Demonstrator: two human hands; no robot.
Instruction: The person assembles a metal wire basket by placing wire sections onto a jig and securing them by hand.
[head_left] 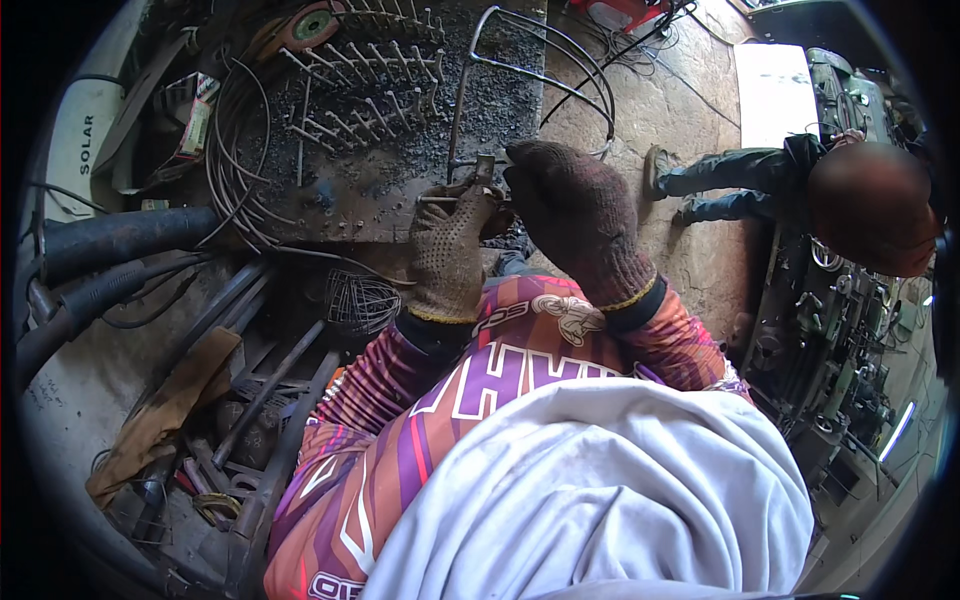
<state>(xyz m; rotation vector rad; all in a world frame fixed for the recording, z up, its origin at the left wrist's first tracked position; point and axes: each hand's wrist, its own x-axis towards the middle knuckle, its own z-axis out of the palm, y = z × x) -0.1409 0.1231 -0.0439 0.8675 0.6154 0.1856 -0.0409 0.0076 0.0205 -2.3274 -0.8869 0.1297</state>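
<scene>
My left hand [447, 250], in a dotted knit work glove, is closed at the near edge of a dark metal table [350, 215]. A small flat metal piece [485, 168] sticks up from its fingers. Close on its right, my right hand [580, 215], in a darker, dirty glove, is curled closed; its fingers are turned away, and what they hold, if anything, is hidden. Just beyond both hands lies a bent metal rod frame [473, 75], reaching over the table's right edge. Its near end passes close to my fingers; I cannot tell whether they touch it.
Rows of metal pegs [365, 65], dark grit and a grinding disc [312, 25] are on the table. Coiled wire [235, 160] hangs at its left. A wire basket [362, 300] and metal bars [265, 390] lie below. At right, a person [790, 180] stands near machinery [830, 340].
</scene>
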